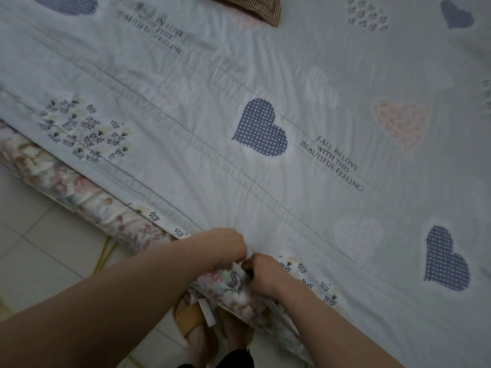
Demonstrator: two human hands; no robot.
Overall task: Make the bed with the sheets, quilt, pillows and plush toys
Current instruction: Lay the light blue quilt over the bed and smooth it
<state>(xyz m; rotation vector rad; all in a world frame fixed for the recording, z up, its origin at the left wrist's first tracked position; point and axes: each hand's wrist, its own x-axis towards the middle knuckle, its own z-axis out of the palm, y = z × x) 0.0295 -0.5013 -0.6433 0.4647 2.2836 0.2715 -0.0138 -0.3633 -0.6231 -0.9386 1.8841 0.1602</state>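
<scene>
Across pretty much the whole bed, the pale blue quilt (pixel 305 75) is lying spread flat, with stitched lines running diagonally over it and a print of hearts, flower sprigs and lettering. Its near edge is running along the side of the bed where I'm standing. Under that edge the floral sheet (pixel 79 192) is showing, covering the side of the mattress and hanging toward the white tiled floor (pixel 34 235). Way up at the far edge of the view, a brown striped pillow (pixel 257 7) is sitting on the quilt, mostly cut off.

Both my arms are reaching down to the same spot on that near edge. My left hand (pixel 225 243) is curling over the quilt's edge with the fingers tucked under, so that grip is closing on the quilt, though I can't tell how much fabric it's got. My right hand (pixel 261 274) is just beside it, nearly touching, and its grip is pinching a bunched fold of the floral sheet right where it's meeting the quilt. The quilt is wrinkling in a fan toward my hands.

Below them, my feet are standing on the floor in tan sandals (pixel 190 318). A small white tag (pixel 207 312) is hanging by the floral sheet's lower edge, and a thin yellow cord (pixel 103 257) is lying on the tiles by the bed.
</scene>
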